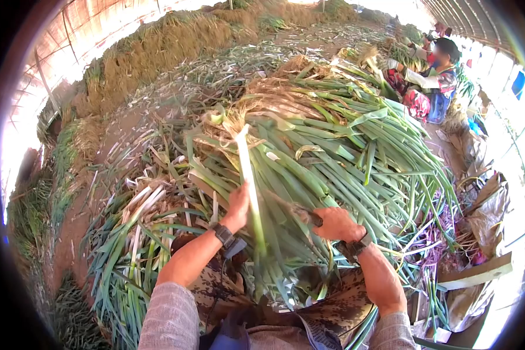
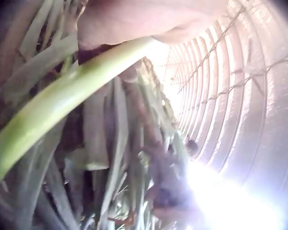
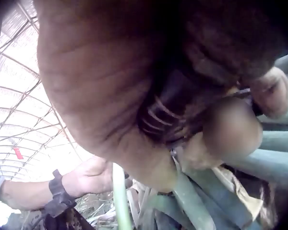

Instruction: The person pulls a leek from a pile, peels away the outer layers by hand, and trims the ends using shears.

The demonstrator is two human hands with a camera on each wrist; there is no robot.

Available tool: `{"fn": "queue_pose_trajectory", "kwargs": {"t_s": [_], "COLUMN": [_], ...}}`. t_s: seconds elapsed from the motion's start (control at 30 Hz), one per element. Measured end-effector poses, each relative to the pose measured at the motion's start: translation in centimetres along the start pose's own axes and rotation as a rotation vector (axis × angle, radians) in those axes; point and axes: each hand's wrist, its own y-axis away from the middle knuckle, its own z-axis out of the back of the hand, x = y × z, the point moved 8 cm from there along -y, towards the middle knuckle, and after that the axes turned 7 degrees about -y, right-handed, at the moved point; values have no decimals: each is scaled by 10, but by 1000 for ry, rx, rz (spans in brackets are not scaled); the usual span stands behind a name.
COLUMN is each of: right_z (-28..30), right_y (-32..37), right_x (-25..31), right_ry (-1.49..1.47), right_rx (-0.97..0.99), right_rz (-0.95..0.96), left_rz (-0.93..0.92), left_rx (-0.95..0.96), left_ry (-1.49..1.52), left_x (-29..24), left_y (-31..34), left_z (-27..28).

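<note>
The left hand's (image 1: 237,209) fingers curl round one shaggy-rooted leek (image 1: 247,164), white shading to green, above the leek heap's (image 1: 361,143) near left edge; the right hand (image 1: 337,223) grips a dark handle (image 3: 158,112). Beyond: littered brown floor (image 1: 70,236), stacked bundles (image 1: 149,61), ribbed roof (image 1: 475,20).

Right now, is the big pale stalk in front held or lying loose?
Held: the head view shows the left hand gripping the stalk partway along.
</note>
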Motion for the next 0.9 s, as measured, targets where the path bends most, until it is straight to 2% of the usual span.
{"fn": "queue_pose_trajectory", "kwargs": {"t_s": [0.07,0.1,0.13,0.2,0.23,0.3,0.37,0.43,0.5,0.53,0.6,0.67,0.73,0.77,0.8,0.83,0.87,0.9], "right_z": [-1,24,21,5,4,4,4,0,-2,-2,3,8,17,25,33,40,47,55], "right_y": [-1,2,4,6,7,6,7,6,7,6,6,5,3,0,-3,-9,-17,-25], "right_x": [-4,-23,-27,-34,-34,-31,-28,-30,-30,-29,-24,-22,-24,-23,-23,-23,-24,-21], "right_ry": [-102,-19,-44,-73,-70,-46,-70,-42,-71,-74,-87,-96,-106,-68,-23,-8,11,31], "right_rx": [16,-3,-38,-101,-89,-85,-83,-80,-32,-44,-26,-11,1,-22,-42,-44,-26,-11], "right_rz": [-80,-79,-110,-126,-122,-126,-115,-93,-137,-113,-113,-93,-79,-49,-21,-24,-50,-72], "left_rz": [-32,-222,-307,-339,-461,-578,-706,-603,-612,-645,-405,-476,-336,-390,-187,-90,-146,-224], "left_rx": [-132,-115,-216,-353,-418,-542,-598,-712,-835,-861,-840,-811,-770,-778,-596,-505,-408,-302], "left_ry": [198,306,274,204,152,34,-249,-416,-616,-775,-1151,-1474,-1633,-1461,-1366,-1153,-1076,-1161], "left_x": [-47,-65,-94,-154,-187,-251,-311,-348,-370,-375,-356,-301,-220,-211,-199,-174,-169,-164], "left_y": [10,-5,3,20,29,55,87,110,126,141,119,95,70,89,76,55,46,28], "left_z": [19,5,30,86,109,151,187,229,273,283,362,432,481,432,395,376,328,290]}}
